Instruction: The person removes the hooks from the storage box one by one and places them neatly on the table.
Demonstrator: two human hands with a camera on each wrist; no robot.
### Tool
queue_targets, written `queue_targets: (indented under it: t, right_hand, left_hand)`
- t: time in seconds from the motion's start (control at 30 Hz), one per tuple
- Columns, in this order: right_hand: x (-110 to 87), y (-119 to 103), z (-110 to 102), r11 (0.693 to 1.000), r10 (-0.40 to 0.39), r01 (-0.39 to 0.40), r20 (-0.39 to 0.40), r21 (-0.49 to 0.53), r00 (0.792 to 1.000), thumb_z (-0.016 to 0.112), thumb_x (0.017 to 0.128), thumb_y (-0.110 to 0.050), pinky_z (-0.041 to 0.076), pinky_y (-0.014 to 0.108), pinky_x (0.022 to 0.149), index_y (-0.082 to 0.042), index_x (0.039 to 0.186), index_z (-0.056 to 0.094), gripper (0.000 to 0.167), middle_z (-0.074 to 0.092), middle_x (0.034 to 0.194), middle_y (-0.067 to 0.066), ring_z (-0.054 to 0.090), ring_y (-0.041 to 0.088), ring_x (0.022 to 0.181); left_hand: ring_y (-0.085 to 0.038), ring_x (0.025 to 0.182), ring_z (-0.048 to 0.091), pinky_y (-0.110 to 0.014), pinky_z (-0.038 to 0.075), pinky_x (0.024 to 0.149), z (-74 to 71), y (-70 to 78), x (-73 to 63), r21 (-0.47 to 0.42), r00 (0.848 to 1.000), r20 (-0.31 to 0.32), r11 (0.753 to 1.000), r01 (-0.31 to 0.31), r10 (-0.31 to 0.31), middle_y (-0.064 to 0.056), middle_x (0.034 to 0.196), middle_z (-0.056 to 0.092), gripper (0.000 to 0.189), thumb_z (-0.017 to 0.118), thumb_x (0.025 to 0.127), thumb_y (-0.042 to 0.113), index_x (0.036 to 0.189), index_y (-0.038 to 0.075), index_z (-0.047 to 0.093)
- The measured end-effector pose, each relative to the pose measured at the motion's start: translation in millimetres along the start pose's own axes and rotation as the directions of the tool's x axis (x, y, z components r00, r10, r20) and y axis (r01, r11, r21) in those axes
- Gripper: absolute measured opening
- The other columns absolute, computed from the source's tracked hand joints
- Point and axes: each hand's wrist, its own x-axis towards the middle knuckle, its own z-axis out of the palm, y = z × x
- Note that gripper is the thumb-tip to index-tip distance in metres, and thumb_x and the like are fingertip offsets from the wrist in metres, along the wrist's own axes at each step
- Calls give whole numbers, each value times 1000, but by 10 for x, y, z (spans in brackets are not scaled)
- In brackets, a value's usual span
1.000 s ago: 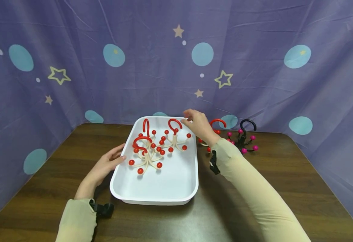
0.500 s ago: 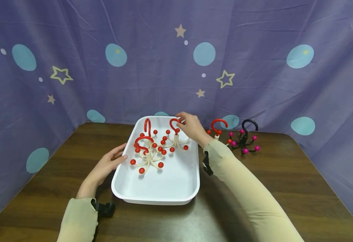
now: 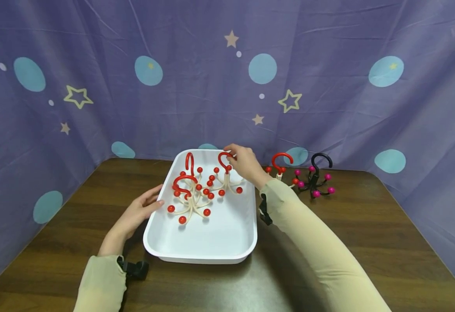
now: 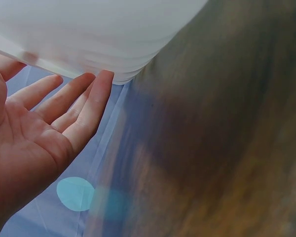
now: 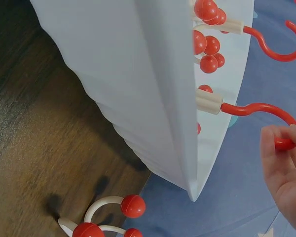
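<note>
A white tray (image 3: 219, 234) holds 3 cream hangers with red hooks and red ball-tipped arms. My right hand (image 3: 245, 164) reaches over the tray's back right side. In the right wrist view, its thumb and fingers pinch the end of the red hook (image 5: 261, 107) on the back right hanger (image 3: 226, 180). That hanger stands upright in the tray. Another hanger (image 3: 191, 203) stands at the front left, partly covering the third hanger (image 3: 190, 162) behind it. My left hand (image 3: 135, 212) rests at the tray's left side with relaxed fingers, its fingertips against the wall (image 4: 103, 44).
Right of the tray, another cream hanger with a red hook (image 3: 280, 158) is partly hidden by my right arm. Beside it stands a black hanger with pink balls (image 3: 314, 182). A purple curtain (image 3: 212, 108) hangs behind the brown wooden table (image 3: 348, 225).
My right hand has moved left from above the tray's back right corner and taken hold of the red hook. My left hand stays at the tray's side.
</note>
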Motion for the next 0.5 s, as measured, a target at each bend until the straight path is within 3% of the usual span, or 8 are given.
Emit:
queue_targets:
  t: [0.23,0.5]
  right_hand:
    - [-23,-30,-22,1000,-3,3,-1,12,1000,55,91,-12,49,25,64,-11,116,61,26,64,105,6,61,16,80]
    - [-83,-51,-125,997,-52,56,-69,54,996,56,90,-11,50,27,68,-11,112,63,23,65,107,5,61,16,84]
  left_hand:
    - [-31,109,52,-31,49,79,-3,0,-19,-9,1000,-4,1000,4,-4,-25,135,40,63,54,91,29,144,11,25]
    - [-34,111,50,-33,49,81,0,13,-10,-1,1000,-7,1000,11,-11,-25,136,40,61,53,92,26,144,11,25]
